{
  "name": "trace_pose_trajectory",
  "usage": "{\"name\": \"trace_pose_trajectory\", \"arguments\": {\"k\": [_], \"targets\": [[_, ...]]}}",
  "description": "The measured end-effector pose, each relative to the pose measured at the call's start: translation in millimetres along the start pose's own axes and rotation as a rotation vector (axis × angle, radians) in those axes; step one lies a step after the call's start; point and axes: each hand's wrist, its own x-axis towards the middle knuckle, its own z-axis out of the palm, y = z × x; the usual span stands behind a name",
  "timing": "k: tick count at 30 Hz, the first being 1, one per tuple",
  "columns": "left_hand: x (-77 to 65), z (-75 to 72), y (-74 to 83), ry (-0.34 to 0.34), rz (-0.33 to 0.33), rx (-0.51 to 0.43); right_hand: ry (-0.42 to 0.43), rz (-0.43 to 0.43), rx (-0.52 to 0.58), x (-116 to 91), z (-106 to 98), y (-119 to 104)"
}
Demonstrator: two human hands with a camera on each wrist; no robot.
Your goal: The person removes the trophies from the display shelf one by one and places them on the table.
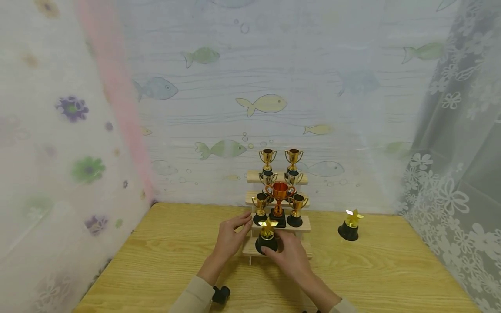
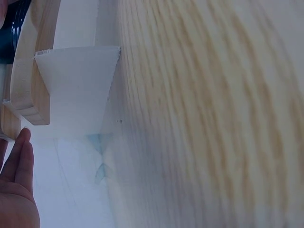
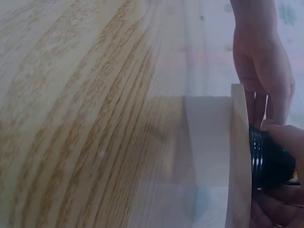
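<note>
My right hand pinches the black base of a gold star trophy at the lowest step of a wooden tiered display stand. The right wrist view has that black base right against the step's board, thumb and fingers around it. At the stand's left side is my left hand, its fingers fairly straight by the end of a step. On the step above stand an orange-red cup trophy and two gold cups, one being the right gold cup. Two silver cups, including this silver cup, stand behind, partly covered.
Two gold cups, one the left top cup, stand on the top step. Another star trophy stands on the wooden table to the right. A small black object shows near my left sleeve. Fish-patterned curtain hangs behind.
</note>
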Motion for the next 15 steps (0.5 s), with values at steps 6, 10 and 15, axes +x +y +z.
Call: {"name": "trace_pose_trajectory", "arguments": {"k": [6, 10, 15], "targets": [[0.0, 0.6, -1.5, 0.001, 0.011, -0.003, 0.012, -0.006, -0.014, 0.4, 0.6, 0.0], [-0.1, 1.2, -3.0, 0.001, 0.019, -0.005, 0.014, -0.013, -0.023, 0.4, 0.4, -0.4], [0.4, 1.2, -3.0, -0.001, 0.013, -0.006, 0.014, -0.026, -0.025, 0.9, 0.3, -0.6]]}}
